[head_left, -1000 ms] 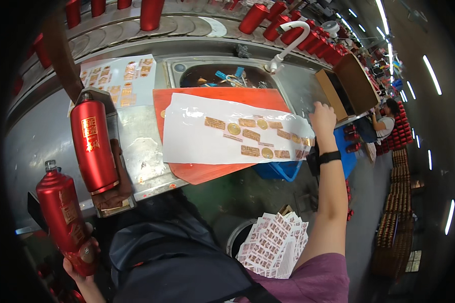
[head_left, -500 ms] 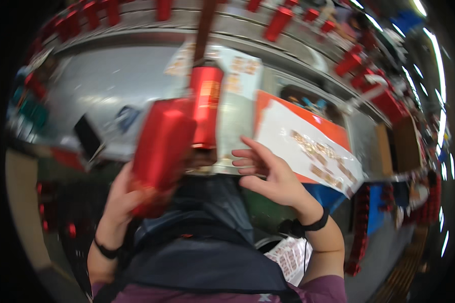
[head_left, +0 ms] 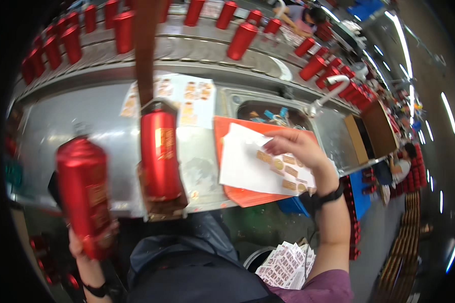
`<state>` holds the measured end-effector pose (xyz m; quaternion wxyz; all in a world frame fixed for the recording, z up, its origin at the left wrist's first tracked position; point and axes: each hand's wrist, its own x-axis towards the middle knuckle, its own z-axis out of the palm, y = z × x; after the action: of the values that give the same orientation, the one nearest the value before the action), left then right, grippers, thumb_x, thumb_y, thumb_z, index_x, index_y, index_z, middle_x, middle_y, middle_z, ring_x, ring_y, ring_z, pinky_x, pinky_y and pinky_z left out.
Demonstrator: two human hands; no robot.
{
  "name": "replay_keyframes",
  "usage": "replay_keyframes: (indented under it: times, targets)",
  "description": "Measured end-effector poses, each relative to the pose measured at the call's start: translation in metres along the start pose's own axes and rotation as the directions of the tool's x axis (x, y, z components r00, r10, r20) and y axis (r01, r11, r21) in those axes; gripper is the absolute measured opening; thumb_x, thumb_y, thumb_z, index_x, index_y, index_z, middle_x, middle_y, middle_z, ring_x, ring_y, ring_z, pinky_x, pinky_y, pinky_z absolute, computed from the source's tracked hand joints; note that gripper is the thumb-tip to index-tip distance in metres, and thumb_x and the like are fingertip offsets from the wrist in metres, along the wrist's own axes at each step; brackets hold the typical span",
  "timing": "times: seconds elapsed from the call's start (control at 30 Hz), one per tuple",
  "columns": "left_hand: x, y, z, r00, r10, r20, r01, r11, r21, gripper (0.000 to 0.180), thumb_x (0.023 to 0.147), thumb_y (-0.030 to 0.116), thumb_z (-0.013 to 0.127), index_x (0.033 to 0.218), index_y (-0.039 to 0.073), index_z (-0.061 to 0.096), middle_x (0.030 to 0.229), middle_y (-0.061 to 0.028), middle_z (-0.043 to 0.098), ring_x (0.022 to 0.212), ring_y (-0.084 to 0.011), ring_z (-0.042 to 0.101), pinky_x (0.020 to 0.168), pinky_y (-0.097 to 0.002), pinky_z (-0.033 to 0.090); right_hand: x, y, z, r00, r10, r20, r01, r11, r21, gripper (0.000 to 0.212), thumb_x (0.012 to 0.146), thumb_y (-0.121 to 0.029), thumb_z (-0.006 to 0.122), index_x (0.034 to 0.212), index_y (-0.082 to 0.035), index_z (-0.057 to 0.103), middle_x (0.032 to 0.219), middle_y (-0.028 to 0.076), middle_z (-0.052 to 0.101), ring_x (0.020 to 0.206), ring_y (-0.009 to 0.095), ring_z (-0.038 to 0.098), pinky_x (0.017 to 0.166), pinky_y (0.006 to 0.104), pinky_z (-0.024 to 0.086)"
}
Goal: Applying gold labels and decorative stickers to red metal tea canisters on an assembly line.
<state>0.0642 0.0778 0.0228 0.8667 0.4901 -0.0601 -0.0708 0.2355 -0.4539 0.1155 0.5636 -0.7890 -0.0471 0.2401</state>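
Red bottle (head_left: 86,187) extends above clasping left hand (head_left: 77,246); right hand (head_left: 302,146), grip unclear, over labels (head_left: 290,171)

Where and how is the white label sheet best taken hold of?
Probably by pinching the sheet at its left end, coming from the left: it lies on the orange board, that end is bare of labels, and the right hand is over the labelled part.

Steel bench (head_left: 93,118) (orange board (head_left: 246,197) atop)
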Motion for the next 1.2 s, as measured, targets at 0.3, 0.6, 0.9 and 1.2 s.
replay_keyframes:
  times: [0.3,0.6,0.9,1.2]
  targets:
    - [0.044,-0.007,-0.043,0.806,-0.230,-0.546,0.009,0.926,-0.376,0.081,0.094,0.046,0.060,0.151,0.000,0.026,0.146,-0.0241,0.040,0.108,-0.0365,0.057,0.081,-0.0445,0.056,0.066,0.153,-0.266,0.881,0.339,-0.330,-0.470,0.553,-0.688,0.038,0.100,-0.030,0.056,0.123,-0.003,0.067,0.108,0.011,0.073,0.097,0.018,0.069,0.087,0.0303,0.055]
    - [0.045,-0.038,-0.054,0.773,-0.299,-0.560,0.098,0.927,-0.361,0.081,0.094,0.045,0.060,0.151,0.000,0.026,0.146,-0.0241,0.040,0.110,-0.0369,0.057,0.082,-0.0448,0.056,0.079,0.147,-0.235,0.816,0.564,-0.128,-0.431,0.446,-0.785,0.046,0.102,-0.041,0.051,0.126,-0.004,0.066,0.120,0.014,0.070,0.114,0.027,0.063,0.098,0.0360,0.047]
    - [0.066,-0.050,-0.046,0.801,-0.324,-0.503,0.156,0.925,-0.347,0.080,0.095,0.044,0.060,0.151,0.000,0.025,0.146,-0.0241,0.039,0.111,-0.0373,0.056,0.083,-0.0452,0.055,0.080,0.173,-0.270,0.845,0.534,-0.034,-0.459,0.690,-0.560,0.044,0.102,-0.039,0.055,0.128,-0.004,0.066,0.120,0.008,0.069,0.114,0.017,0.060,0.096,0.0324,0.048]
    - [0.044,-0.053,-0.049,0.799,-0.290,-0.526,0.107,0.930,-0.350,0.080,0.095,0.043,0.061,0.152,0.000,0.025,0.147,-0.0241,0.039,0.112,-0.0377,0.056,0.085,-0.0456,0.055,0.171,0.174,-0.235,0.761,0.647,0.037,-0.254,0.350,-0.902,0.041,0.094,-0.035,0.062,0.107,0.004,0.070,0.094,0.017,0.071,0.084,0.025,0.064,0.074,0.0393,0.050]
